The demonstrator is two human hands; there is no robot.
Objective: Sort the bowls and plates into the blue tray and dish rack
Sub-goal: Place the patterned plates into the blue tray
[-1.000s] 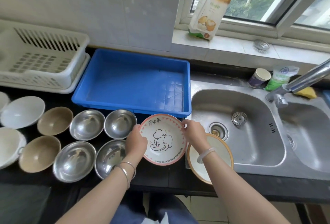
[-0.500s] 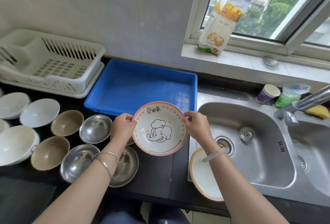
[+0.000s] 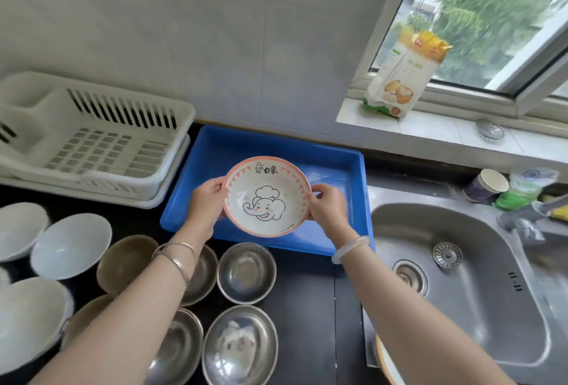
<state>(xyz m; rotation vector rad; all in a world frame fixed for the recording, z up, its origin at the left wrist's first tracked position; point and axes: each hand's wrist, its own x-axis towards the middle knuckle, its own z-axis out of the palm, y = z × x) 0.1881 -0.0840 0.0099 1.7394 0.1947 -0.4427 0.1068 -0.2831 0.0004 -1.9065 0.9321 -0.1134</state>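
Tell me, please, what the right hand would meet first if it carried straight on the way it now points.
The right hand points left across the blue tray, its fingers already on the rim of the elephant plate. Going on, it would press into that plate, then meet the left hand on the far rim. Height above the tray is unclear.

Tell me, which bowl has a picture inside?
The elephant bowl, held by both hands over the blue tray. It has a pink rim; the other bowls on the counter are plain white, brown or steel.

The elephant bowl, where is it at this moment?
In the head view the elephant bowl is at centre, held by its rim between the left hand and right hand, over the blue tray, right of the dish rack.
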